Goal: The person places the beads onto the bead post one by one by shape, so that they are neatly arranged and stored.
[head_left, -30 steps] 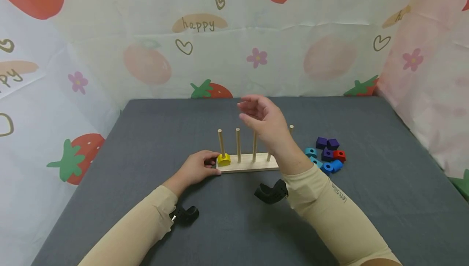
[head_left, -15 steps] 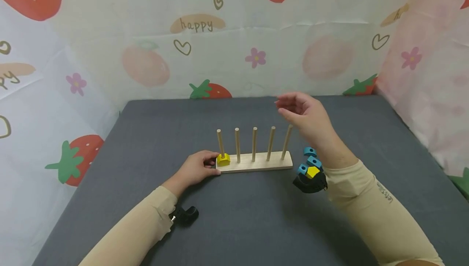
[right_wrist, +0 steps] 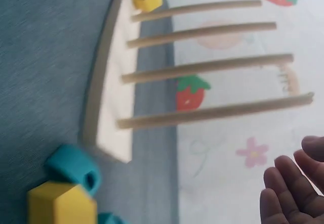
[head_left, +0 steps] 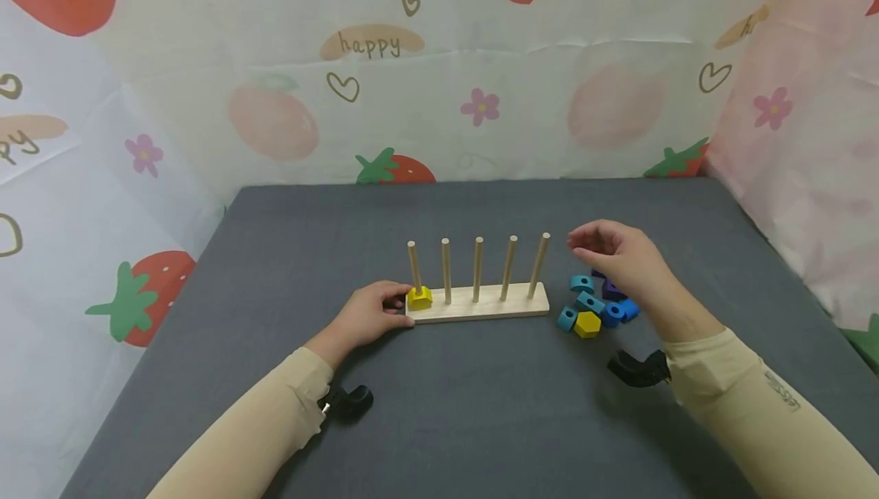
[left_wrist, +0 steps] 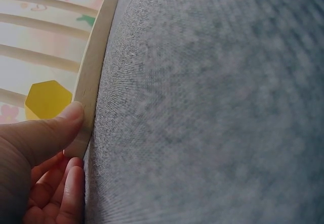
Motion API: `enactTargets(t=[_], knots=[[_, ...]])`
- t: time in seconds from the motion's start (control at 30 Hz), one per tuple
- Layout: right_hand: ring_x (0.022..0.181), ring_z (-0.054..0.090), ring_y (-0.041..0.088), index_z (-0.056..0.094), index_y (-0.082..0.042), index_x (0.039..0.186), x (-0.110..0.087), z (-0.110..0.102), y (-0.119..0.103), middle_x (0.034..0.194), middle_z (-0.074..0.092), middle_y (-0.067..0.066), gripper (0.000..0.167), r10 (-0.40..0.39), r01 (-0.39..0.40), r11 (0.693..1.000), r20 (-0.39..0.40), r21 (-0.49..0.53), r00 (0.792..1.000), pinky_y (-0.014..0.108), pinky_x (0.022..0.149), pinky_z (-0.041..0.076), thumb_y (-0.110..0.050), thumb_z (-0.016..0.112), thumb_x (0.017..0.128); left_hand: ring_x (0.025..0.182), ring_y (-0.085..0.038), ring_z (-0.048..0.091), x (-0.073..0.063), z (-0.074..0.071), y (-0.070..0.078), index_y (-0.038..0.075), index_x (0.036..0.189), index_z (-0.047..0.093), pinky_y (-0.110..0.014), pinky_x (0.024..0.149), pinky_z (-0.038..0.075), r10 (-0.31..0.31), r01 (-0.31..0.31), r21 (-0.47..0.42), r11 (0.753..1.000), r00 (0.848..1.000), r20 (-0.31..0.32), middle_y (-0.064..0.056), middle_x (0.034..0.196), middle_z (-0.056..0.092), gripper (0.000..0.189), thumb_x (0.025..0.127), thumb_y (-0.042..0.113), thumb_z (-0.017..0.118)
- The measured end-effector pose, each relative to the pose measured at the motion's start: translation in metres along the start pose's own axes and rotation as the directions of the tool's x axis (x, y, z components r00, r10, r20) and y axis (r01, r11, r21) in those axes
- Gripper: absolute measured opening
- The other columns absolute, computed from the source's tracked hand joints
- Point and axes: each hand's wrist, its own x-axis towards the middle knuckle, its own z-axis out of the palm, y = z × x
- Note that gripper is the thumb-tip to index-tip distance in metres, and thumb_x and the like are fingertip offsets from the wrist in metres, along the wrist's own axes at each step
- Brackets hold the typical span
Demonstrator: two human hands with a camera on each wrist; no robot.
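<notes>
A wooden peg stand with several upright pegs sits mid-table. Its leftmost peg carries a yellow block at the bottom; the other pegs are bare. My left hand grips the left end of the base, thumb on the near edge. My right hand is raised over the loose blocks with nothing in it, fingers loosely bent. Beneath and in front of it lie a yellow hexagonal block, light-blue blocks, darker blue blocks and purple blocks, some partly hidden by the hand.
A grey cloth covers the table. Printed curtains stand behind it and at both sides. Black wrist mounts hang below each forearm, the right one just in front of the loose blocks.
My right hand has moved right from above the pegs, then sunk toward the loose blocks. The yellow hexagonal block among them is now uncovered. My left hand and the peg stand have stayed put.
</notes>
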Motion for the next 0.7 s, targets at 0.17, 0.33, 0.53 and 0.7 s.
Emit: enactTargets(t=[0.17,0.33,0.53,0.7], knots=[[0.104,0.055,0.026,0.055,-0.005,0.117,-0.003,0.001,0.026,0.118,0.058,0.015,0.031,0.035,-0.034,0.999,0.078,-0.020,0.996,0.043,0.089,0.044,-0.023,0.056,0.092,0.092,-0.012,0.056,0.000,0.000,0.000,0.012,0.123,0.059,-0.033,0.082,0.047,-0.001,0.001,0.010,1.000,1.000,0.002,-0.001,0.110,0.059,0.054,0.073,0.027,0.077],[0.103,0.055,0.027,0.055,-0.001,0.118,-0.005,0.005,0.045,0.117,0.057,0.018,0.032,0.044,-0.040,0.999,0.113,-0.036,0.993,0.043,0.088,0.045,-0.019,0.056,0.092,0.092,-0.013,0.055,0.000,0.001,-0.001,0.012,0.122,0.059,-0.033,0.082,0.047,-0.006,0.006,0.007,1.000,1.000,-0.001,-0.001,0.110,0.059,0.054,0.073,0.026,0.077],[0.101,0.057,0.025,0.055,0.001,0.117,-0.009,0.008,0.060,0.113,0.059,0.017,0.031,0.053,-0.049,0.998,0.148,-0.032,0.987,0.040,0.088,0.046,-0.016,0.057,0.091,0.091,-0.013,0.055,0.000,0.002,-0.002,0.013,0.122,0.059,-0.033,0.082,0.047,-0.013,0.013,0.003,1.000,1.000,-0.005,0.000,0.109,0.059,0.054,0.073,0.026,0.077],[0.101,0.056,0.027,0.057,0.001,0.114,-0.014,0.010,0.066,0.112,0.060,0.016,0.029,0.064,-0.056,0.997,0.174,-0.047,0.983,0.038,0.085,0.047,-0.013,0.060,0.089,0.091,-0.012,0.055,0.000,0.001,-0.002,0.012,0.122,0.059,-0.033,0.082,0.047,-0.001,0.001,0.001,1.000,1.000,-0.004,-0.001,0.109,0.059,0.054,0.073,0.026,0.077]])
